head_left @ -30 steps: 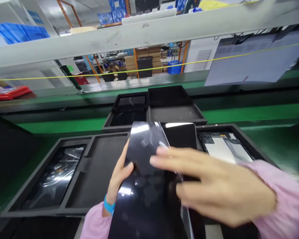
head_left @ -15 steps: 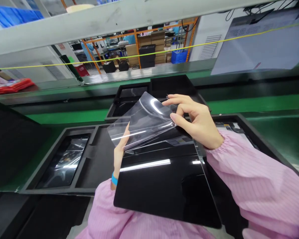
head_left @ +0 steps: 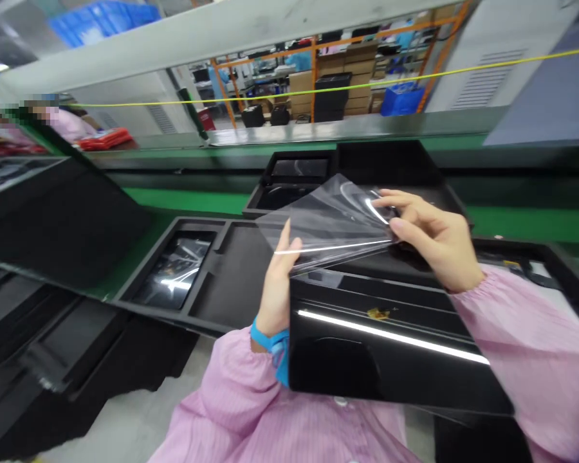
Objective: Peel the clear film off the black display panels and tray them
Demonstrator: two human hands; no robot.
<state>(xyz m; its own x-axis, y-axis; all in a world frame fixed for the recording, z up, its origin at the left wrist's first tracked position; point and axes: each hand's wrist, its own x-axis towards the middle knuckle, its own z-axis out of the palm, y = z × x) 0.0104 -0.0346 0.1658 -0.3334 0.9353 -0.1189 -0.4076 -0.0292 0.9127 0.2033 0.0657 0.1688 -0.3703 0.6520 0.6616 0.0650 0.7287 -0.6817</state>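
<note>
A glossy black screen panel point(head_left: 395, 360) is tilted in front of me, with a bright strip of light reflected across it. My left hand point(head_left: 277, 286) grips its left edge, thumb and a finger showing beside the clear film; the other fingers are hidden behind the panel. Between thumb and fingers, my right hand point(head_left: 429, 235) pinches the right end of a clear protective film point(head_left: 330, 218). The film is bent and lifted off the panel's far part, arching toward my left hand. Whether it still touches the panel's far edge I cannot tell.
Left of me a black foam tray point(head_left: 241, 276) holds a shiny screen point(head_left: 178, 273). Another black tray point(head_left: 395, 157) lies beyond my hands, and one with parts point(head_left: 535, 273) at right. A dark upright panel point(head_left: 58, 225) leans at left. A yellow cord point(head_left: 367, 85) crosses ahead.
The view has swung left, so my hands and the panel sit further right. The film is still pinched in my right hand, and more of my left thumb shows.
</note>
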